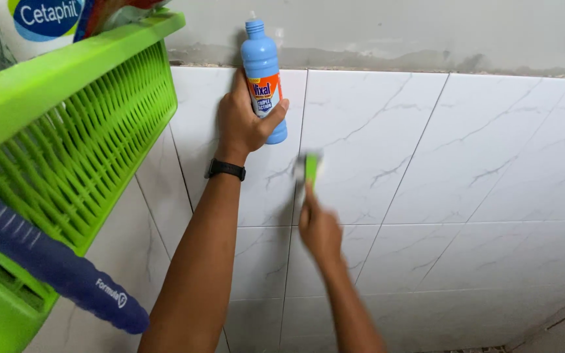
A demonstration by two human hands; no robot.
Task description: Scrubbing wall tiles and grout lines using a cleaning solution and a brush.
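Observation:
My left hand (243, 121) grips a light blue plastic bottle (263, 62) with an orange label and holds it upright against the white marbled wall tiles (387, 144), its cap reaching the top edge of the tiling. A black watch sits on that wrist. Lower and to the right, my right hand (318, 225) holds a small green brush or scrubber (311, 167) pressed on the tile joint. The right hand and the brush are blurred by motion.
A green slatted plastic basket (67, 124) hangs at the left with packages in it. A dark blue handle (53, 261) sticks out below it. Bare grey plaster (393, 29) runs above the tiles.

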